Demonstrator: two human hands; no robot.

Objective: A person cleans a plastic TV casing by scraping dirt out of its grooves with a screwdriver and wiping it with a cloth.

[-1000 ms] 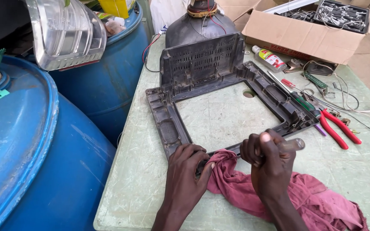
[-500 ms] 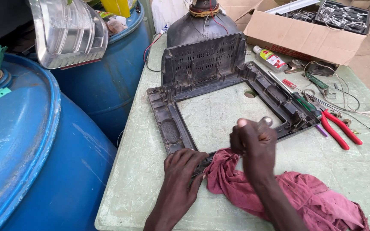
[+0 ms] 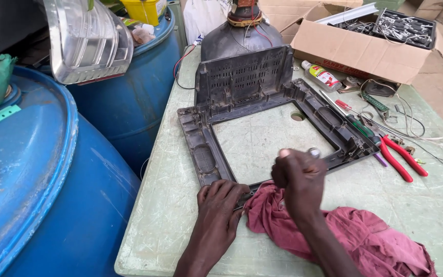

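A dark grey plastic frame with a square opening lies flat on the pale green table. A vented grey panel stands upright at its far edge. My left hand presses on the frame's near rail, fingers curled over it. My right hand is closed just above that rail and seems to grip a small tool with a round metal end. A crumpled red cloth lies under my right wrist.
Two blue barrels crowd the table's left side. Red-handled pliers, screwdrivers, wires and a small bottle lie at the right. A cardboard box of parts and a dark picture tube stand at the back.
My right hand has shifted slightly left and lifted over the frame's near rail. The left hand stays pressed on the rail.
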